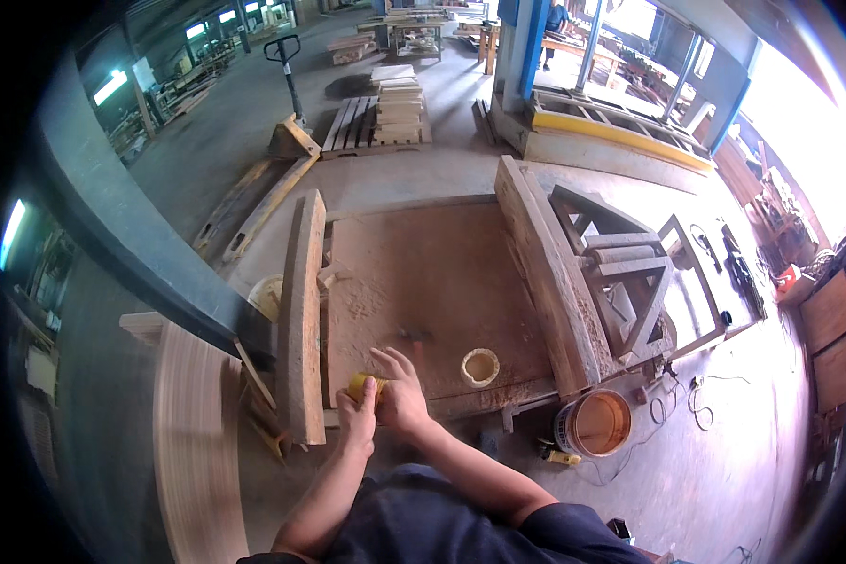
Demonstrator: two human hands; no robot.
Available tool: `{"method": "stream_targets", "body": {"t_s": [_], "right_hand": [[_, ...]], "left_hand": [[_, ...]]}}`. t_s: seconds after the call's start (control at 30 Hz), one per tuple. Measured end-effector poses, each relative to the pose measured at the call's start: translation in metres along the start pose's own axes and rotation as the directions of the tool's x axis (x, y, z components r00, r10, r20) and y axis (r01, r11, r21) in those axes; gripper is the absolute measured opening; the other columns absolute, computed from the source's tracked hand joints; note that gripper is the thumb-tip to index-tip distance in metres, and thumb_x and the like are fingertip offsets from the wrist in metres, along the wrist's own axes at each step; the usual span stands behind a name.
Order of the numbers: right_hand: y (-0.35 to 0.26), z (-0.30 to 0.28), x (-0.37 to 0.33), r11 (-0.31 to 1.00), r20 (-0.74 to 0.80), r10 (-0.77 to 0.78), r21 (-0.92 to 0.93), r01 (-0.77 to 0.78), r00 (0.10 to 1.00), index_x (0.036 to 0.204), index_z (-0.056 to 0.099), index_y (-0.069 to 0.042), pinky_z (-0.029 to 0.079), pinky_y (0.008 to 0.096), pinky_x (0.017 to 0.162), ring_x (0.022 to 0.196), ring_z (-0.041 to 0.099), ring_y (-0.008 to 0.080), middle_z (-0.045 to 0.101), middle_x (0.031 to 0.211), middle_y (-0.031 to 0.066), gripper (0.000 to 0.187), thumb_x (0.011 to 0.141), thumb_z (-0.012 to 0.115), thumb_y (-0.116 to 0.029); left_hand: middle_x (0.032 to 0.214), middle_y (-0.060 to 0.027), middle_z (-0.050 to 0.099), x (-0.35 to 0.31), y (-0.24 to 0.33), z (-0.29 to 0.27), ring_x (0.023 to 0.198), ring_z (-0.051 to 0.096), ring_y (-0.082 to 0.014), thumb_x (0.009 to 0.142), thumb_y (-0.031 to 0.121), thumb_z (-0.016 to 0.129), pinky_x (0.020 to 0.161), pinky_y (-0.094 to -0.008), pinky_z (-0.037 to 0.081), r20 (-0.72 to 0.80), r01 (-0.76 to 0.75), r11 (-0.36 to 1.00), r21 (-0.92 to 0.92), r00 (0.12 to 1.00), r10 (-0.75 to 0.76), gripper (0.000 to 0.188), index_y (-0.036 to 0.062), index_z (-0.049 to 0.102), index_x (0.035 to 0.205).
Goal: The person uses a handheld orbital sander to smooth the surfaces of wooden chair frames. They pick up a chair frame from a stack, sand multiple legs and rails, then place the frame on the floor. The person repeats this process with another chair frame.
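Observation:
My left hand point(355, 419) is closed round a small, rounded yellow object point(365, 385), its thumb up along the side; the exact kind is hard to make out. Close against it is my right hand point(403, 402), fingers stretched out and apart. Both hands are over the near left part of a dusty brown work surface point(442, 273). Just beyond them a hammer point(416, 340) lies on that surface. To the right, near the front edge, stands a round pot point(480, 368) with a pale rim and tan inside.
Thick wooden beams flank the surface, left point(301, 320) and right point(550, 273). A bucket point(600, 423) and a yellow power tool point(562, 458) are on the floor at right, near cables. Metal frames point(620, 263) stand beyond. At left are a grey post point(136, 207) and stacked boards point(197, 423).

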State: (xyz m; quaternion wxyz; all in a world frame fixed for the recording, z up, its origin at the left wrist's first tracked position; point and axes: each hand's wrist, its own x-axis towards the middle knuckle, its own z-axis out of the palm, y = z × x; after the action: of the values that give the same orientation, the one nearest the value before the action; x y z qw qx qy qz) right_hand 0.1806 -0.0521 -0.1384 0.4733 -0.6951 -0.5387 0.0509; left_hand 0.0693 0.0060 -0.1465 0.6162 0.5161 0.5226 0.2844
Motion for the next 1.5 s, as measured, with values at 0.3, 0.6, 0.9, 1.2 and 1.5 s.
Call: {"method": "stream_targets", "body": {"t_s": [0.3, 0.6, 0.9, 1.2, 1.5], "right_hand": [[0.001, 0.011, -0.009, 0.995, -0.046, 0.009, 0.098, -0.004, 0.999, 0.095, 0.082, -0.009, 0.040, 0.0494, 0.116, 0.140, 0.050, 0.0414, 0.058, 0.149, 0.0184, 0.018, 0.080, 0.074, -0.016], [0.032, 0.030, -0.019, 0.987, 0.092, 0.137, 0.072, -0.144, 0.986, 0.118, 0.078, -0.011, 0.041, 0.0466, 0.117, 0.141, 0.047, 0.0399, 0.056, 0.150, 0.0136, 0.039, 0.081, 0.081, -0.022], [0.052, 0.047, -0.028, 0.910, 0.151, 0.203, 0.335, -0.243, 0.967, 0.110, 0.074, -0.005, 0.049, 0.0483, 0.104, 0.118, 0.061, 0.0417, 0.069, 0.123, 0.0171, 0.043, 0.075, 0.089, -0.027], [0.048, 0.044, -0.029, 0.709, 0.342, 0.211, 0.592, -0.384, 0.916, 0.123, 0.051, -0.004, 0.060, 0.0350, 0.078, 0.095, 0.068, 0.0177, 0.067, 0.109, 0.0112, 0.060, 0.080, 0.092, -0.012], [0.048, 0.016, -0.027, 0.475, 0.510, 0.151, 0.714, -0.514, 0.847, 0.128, 0.047, -0.005, 0.057, 0.0347, 0.091, 0.107, 0.063, 0.0154, 0.063, 0.119, 0.0085, 0.070, 0.076, 0.093, -0.010]], "left_hand": [[0.112, -0.0140, 0.058, 0.006, -0.012, -0.001, 0.102, 0.060, -0.0203, 0.099, 0.052, 0.070, 0.084, -0.0346, 0.054, 0.018, -0.029, 0.999, -0.019, 0.999, 0.029, 0.064, -0.0036, 0.046, 0.121], [0.119, -0.0234, 0.058, -0.015, -0.003, -0.003, 0.109, 0.063, -0.0287, 0.099, 0.052, 0.070, 0.088, -0.0389, 0.055, 0.050, -0.082, 0.982, 0.169, 0.996, 0.075, 0.072, -0.0066, 0.042, 0.128], [0.119, -0.0219, 0.057, -0.008, -0.034, -0.003, 0.108, 0.062, -0.0271, 0.100, 0.051, 0.070, 0.087, -0.0385, 0.055, 0.034, -0.122, 0.986, 0.116, 0.992, 0.118, 0.069, -0.0043, 0.040, 0.128], [0.121, -0.0228, 0.057, -0.005, -0.049, -0.004, 0.108, 0.061, -0.0281, 0.100, 0.049, 0.070, 0.089, -0.0398, 0.053, -0.021, -0.133, 0.984, 0.121, 0.990, 0.137, 0.070, -0.0073, 0.041, 0.130], [0.103, -0.0079, 0.063, -0.016, -0.015, -0.004, 0.093, 0.061, -0.0137, 0.101, 0.046, 0.067, 0.077, -0.0308, 0.052, 0.144, 0.085, 0.962, -0.258, 0.988, -0.049, 0.042, 0.0052, 0.061, 0.112]]}}
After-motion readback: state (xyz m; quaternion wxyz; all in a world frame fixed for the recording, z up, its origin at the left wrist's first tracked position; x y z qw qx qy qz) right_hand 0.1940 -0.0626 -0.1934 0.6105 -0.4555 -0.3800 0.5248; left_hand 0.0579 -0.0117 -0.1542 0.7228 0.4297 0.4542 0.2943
